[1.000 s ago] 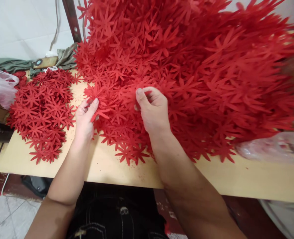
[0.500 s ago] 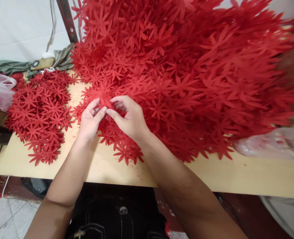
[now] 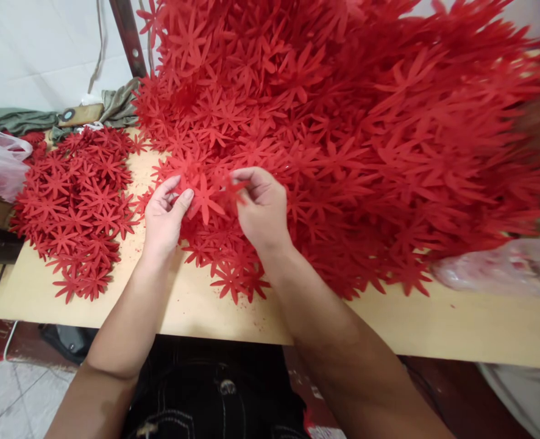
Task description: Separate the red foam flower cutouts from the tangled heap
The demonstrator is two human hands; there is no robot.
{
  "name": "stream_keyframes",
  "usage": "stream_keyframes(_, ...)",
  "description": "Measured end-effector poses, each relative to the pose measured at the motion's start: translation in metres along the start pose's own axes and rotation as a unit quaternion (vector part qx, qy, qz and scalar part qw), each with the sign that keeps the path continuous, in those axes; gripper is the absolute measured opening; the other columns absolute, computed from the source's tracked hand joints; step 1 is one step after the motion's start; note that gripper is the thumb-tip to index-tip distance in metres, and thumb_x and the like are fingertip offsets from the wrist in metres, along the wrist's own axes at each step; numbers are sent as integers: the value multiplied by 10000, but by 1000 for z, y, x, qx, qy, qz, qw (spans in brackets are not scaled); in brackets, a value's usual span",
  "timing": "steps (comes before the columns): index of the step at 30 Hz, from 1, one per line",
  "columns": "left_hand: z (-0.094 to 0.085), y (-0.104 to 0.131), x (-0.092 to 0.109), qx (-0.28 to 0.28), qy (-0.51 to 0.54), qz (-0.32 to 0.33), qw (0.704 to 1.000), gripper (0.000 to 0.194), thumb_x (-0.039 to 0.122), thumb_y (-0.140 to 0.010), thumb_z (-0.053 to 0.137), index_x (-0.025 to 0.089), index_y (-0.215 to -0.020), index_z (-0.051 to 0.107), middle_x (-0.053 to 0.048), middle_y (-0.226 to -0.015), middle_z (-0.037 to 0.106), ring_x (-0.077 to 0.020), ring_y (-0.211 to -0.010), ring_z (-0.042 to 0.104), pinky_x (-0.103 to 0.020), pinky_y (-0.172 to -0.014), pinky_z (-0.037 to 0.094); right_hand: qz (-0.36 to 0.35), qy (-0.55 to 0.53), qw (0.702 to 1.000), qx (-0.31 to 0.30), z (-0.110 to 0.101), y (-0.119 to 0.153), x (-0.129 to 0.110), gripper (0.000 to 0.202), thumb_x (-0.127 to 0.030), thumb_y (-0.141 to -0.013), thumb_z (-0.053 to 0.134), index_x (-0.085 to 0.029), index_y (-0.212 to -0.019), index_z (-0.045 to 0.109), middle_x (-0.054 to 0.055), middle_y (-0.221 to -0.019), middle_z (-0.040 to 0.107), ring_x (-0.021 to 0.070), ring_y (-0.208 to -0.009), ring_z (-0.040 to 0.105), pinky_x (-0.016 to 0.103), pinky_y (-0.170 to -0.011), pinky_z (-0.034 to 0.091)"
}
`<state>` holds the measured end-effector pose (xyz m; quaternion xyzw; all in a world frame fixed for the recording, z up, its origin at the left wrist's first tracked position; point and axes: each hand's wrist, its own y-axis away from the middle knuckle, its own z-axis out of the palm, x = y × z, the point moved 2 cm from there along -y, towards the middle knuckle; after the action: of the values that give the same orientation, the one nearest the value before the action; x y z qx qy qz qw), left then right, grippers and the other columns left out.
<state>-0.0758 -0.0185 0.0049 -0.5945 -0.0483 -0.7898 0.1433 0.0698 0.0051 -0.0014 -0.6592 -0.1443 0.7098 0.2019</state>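
My left hand [image 3: 164, 213] pinches a red flower-shaped cutout [image 3: 205, 200] with long narrow petals, between thumb and fingers. Closed around a second red cutout [image 3: 234, 188], blurred by motion, is my right hand [image 3: 264, 210], a short gap to the right. Both hands hover over the front left part of a large heap of the same red cutouts [image 3: 334, 146]. To the left, a smaller pile of red cutouts [image 3: 80, 207] lies on the wooden table [image 3: 197, 305].
At the far right of the table lies a clear plastic bag [image 3: 489, 268]. A white plastic bag [image 3: 0, 161] sits at the left edge. Behind the small pile are a phone [image 3: 81, 114] and a green cloth [image 3: 21, 121]. A metal post [image 3: 127, 36] stands at the back.
My hands have moved from touching each other to apart. The right one has drawn away to the right with a red cutout, while the left one keeps its place with another.
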Motion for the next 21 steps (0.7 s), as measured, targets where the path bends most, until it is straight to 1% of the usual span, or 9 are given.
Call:
stream_keyframes(2, -1, -1, 0, 1, 0, 6, 1000, 579, 441, -488, 840, 211, -969, 615, 24, -782, 650, -75, -701, 612, -199, -667, 504, 10, -19, 1000, 11, -6, -5, 8, 205, -425, -805, 601, -226, -826, 560, -10, -753, 589, 100, -667, 570, 260, -651, 497)
stream_keyframes(5, 0, -1, 0, -2, -11, 8, 1000, 592, 427, -475, 850, 205, -976, 625, 15, -795, 651, -76, -711, 608, -201, -684, 507, 44, -33, 998, -14, -7, -6, 16, 228, -433, -800, 608, -242, -904, 543, -16, -755, 567, 93, -629, 546, 251, -601, 491)
stream_keyframes(8, 0, -1, 1, -15, -26, 13, 999, 599, 450, -464, 848, 203, -961, 622, 23, -757, 642, -67, -652, 593, -194, -635, 501, 40, -23, 998, -39, -5, -3, 15, 276, -434, -783, 630, -251, -970, 544, 5, -862, 586, 113, -752, 583, 277, -701, 526)
stream_keyframes(11, 1, 0, 2, -4, -44, 37, 998, 573, 468, -467, 840, 202, -923, 621, 28, -762, 642, -58, -628, 581, -191, -620, 497, 7, 6, 1000, -12, -4, -1, 2, 314, -454, -790, 616, -262, -1034, 565, 39, -1054, 589, 145, -949, 589, 324, -851, 518)
stream_keyframes(13, 2, 1, 2, 5, -56, 60, 997, 530, 465, -484, 835, 194, -886, 621, 27, -775, 647, -55, -638, 579, -193, -644, 500, -10, 30, 999, 7, -4, 0, -10, 316, -488, -810, 575, -264, -1032, 590, 49, -1093, 585, 157, -1007, 577, 339, -886, 502)
stream_keyframes(14, 4, 2, 3, 6, -60, 69, 996, 510, 464, -495, 831, 191, -870, 621, 26, -778, 650, -57, -647, 583, -195, -658, 502, -9, 36, 999, 3, -3, 1, -15, 317, -506, -819, 553, -258, -1009, 604, 50, -1061, 594, 155, -990, 582, 335, -873, 503)
stream_keyframes(16, 6, 3, 3, 5, -60, 82, 995, 493, 468, -501, 827, 188, -850, 621, 22, -782, 656, -65, -664, 595, -200, -670, 506, 16, 33, 999, -31, 2, 4, -21, 340, -540, -805, 552, -234, -937, 619, 46, -949, 618, 143, -886, 601, 313, -793, 515)
stream_keyframes(18, 7, 4, 4, 11, -60, 84, 995, 493, 473, -498, 826, 187, -845, 625, 20, -791, 659, -67, -670, 598, -202, -669, 507, 64, 19, 995, -73, 8, 7, -21, 372, -557, -745, 617, -208, -872, 613, 32, -850, 629, 126, -773, 602, 291, -709, 512)
stream_keyframes(21, 6, 4, 4, 13, -69, 69, 995, 498, 486, -519, 813, 191, -876, 633, 20, -775, 653, -62, -636, 580, -207, -647, 504, 122, -9, 986, -113, 13, 9, -15, 417, -550, -655, 703, -189, -835, 596, 17, -799, 637, 119, -729, 600, 283, -682, 505)
